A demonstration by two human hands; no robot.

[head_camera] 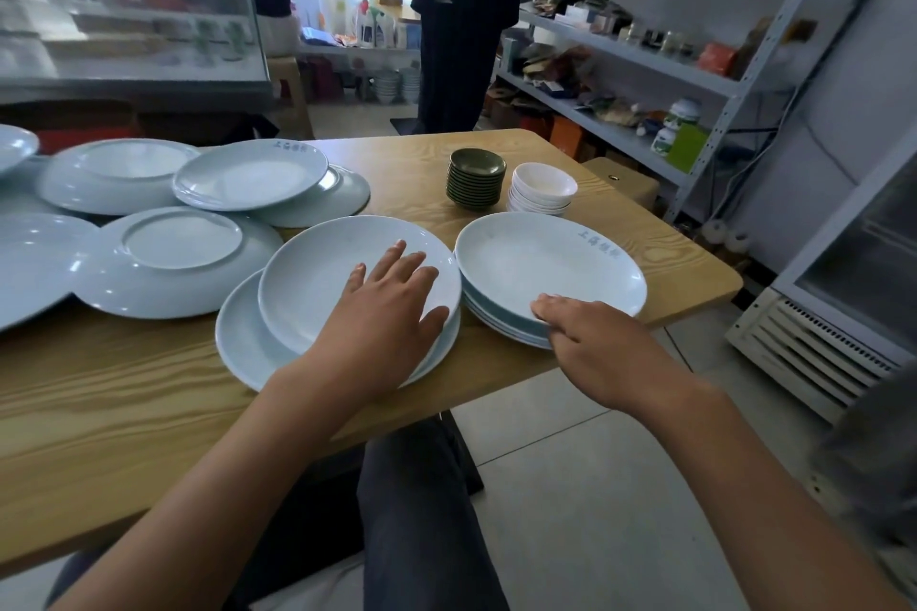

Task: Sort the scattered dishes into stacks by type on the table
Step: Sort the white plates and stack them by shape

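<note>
Step in hand: the person is gathering the pale plates at the near edge of the table [124, 412] into one pile; by my reckoning the two loose plates on the left are about to be joined to the stack on the right.

Left hand [387, 308]: it is lying flat, fingers straight and spread, palm pressing down inside the top plate [322, 283], gripping nothing.

Plate under it: the top plate is sitting slightly askew on a wider bottom plate [238, 342], whose rim is showing at the near left.

Right hand [595, 342]: it is pinching the near rim of the plate stack [546, 263], thumb over the top plate's lip and fingers tucked under the edge.

Plate stack: it is sitting at the right near corner, touching or almost touching the left pair; its near edge is overhanging the table edge a little.

Already sorted: a stack of dark saucers [476, 176] and a stack of small white bowls [543, 189] are standing side by side behind the plates.

Still scattered: several big plates [248, 174] are lying overlapped at the far left, some of them upside down [168, 258].

Next move calls for: getting fingers under the rim of the left plate, since a flat palm can only slide it; then lifting it across and squaring it on the stack, while the right hand is steadying that overhanging pile.
</note>
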